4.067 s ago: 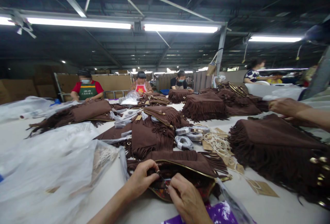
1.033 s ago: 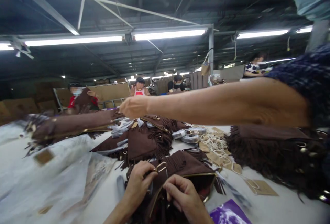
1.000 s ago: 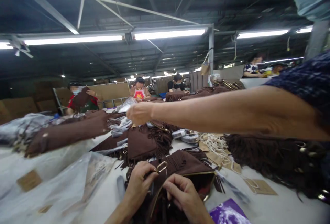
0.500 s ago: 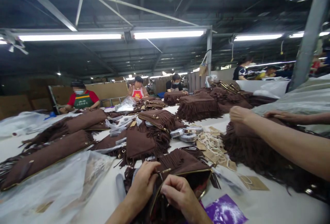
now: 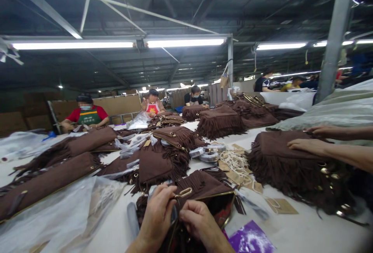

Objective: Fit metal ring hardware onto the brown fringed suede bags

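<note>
A dark brown fringed bag [image 5: 201,183] lies before me with its gold-zippered mouth gaping. My left hand [image 5: 157,216] is closed at the bag's near left side, its fingertips pinching a gold snap hook [image 5: 184,192] that points right. My right hand [image 5: 201,222] is just to the right, with thumb and forefinger pinched together over the bag's opening. What sits between those fingers is hidden. A grey plastic-wrapped piece [image 5: 133,218] lies left of my left wrist. Beside the bag's right corner is a purple packet [image 5: 252,237].
Brown paper tags [image 5: 282,206] and white strings [image 5: 237,163] lie beyond the bag. Fringed bags are stacked at centre [image 5: 159,163] and left. Clear plastic [image 5: 67,206] covers the left front. At right, another person's hands [image 5: 311,146] rest on a bag pile. Several people work behind.
The gold snap hook has turned and shows more fully between my hands. The other person's nearer hand has lowered flat onto the bag pile. My view has shifted slightly right.
</note>
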The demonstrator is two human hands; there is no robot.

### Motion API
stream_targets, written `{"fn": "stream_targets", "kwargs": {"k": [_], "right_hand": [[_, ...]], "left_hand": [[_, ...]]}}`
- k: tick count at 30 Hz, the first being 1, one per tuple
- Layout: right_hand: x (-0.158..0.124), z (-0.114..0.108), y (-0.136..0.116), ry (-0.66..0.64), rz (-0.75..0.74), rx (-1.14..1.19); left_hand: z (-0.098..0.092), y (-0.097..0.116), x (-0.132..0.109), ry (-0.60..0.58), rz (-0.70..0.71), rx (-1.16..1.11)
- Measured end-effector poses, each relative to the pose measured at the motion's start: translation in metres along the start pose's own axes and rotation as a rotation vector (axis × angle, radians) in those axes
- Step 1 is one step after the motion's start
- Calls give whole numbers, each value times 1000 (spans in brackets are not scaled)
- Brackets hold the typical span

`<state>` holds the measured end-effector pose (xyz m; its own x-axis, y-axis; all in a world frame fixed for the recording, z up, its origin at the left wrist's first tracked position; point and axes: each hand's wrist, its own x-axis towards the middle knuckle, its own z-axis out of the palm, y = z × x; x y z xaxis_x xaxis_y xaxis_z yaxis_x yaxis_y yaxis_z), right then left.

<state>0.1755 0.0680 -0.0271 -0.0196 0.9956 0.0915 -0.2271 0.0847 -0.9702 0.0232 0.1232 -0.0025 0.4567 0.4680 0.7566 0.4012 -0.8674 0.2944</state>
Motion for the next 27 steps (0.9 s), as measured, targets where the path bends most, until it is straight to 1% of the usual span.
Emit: {"fn": "stream_targets", "kwargs": {"k": [3, 6, 9, 12, 15, 18, 20, 22, 24, 27], "right_hand": [[2, 1, 3, -21, -22, 26], [4, 1, 6, -35, -70, 41], [5, 1, 7, -41, -104, 29], [4, 1, 4, -33, -111, 4], [-2, 0, -2, -2, -120, -23], [-13, -4, -2, 148, -124, -31], [-25, -8, 2, 215, -96, -16], [-38, -10, 8, 192, -51, 34], [-51, -9, 13, 163, -20, 122], [-65, -4, 15, 211, -51, 269]], "left_hand": [[-2, 6, 1, -28, 9, -8], [-5, 14, 3, -90, 25, -70], [-9, 23, 8, -174, -26, -195], [-10, 28, 15, -214, -175, -315], [-7, 27, 19, -182, -359, -386], [-2, 22, 21, -117, -585, -479], [0, 21, 21, -95, -664, -524], [2, 24, 20, -87, -641, -530], [3, 31, 18, -63, -569, -510], [1, 43, 16, -36, -492, -502]]}}
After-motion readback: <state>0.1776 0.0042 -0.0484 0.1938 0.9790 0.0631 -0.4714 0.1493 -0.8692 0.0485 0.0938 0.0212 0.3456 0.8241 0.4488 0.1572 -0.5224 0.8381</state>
